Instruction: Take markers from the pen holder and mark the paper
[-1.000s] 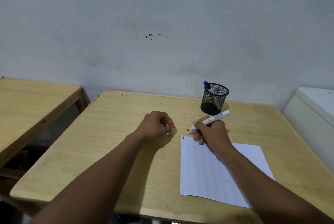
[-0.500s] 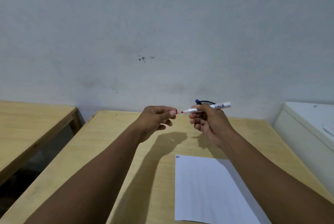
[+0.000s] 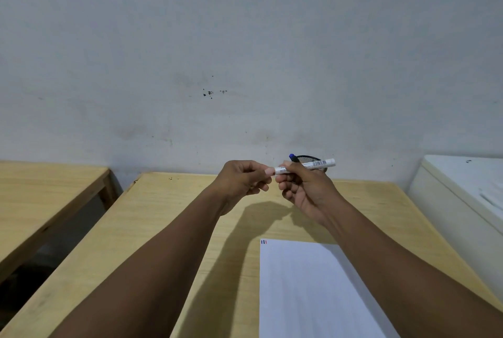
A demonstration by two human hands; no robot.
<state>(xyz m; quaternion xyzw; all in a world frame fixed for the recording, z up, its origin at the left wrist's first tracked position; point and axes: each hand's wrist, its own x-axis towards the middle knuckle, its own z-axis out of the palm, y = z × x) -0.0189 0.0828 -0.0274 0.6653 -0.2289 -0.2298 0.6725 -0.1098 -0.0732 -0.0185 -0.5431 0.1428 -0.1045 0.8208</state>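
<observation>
My right hand grips a white marker held level above the table. My left hand pinches the marker's left end, where its cap is hidden under my fingers. Behind my right hand, the black mesh pen holder shows only its rim, with a blue-capped marker sticking out. The white paper lies on the wooden table at the lower right. Short blue and red marks sit at its top-left corner.
A second wooden table stands at the left across a gap. A white cabinet stands against the table's right side. A grey wall rises right behind the table.
Both hands rose from the paper's top corner and came together. The red tip that showed half a second ago is now hidden where my left hand meets the marker. The view tilted up.
</observation>
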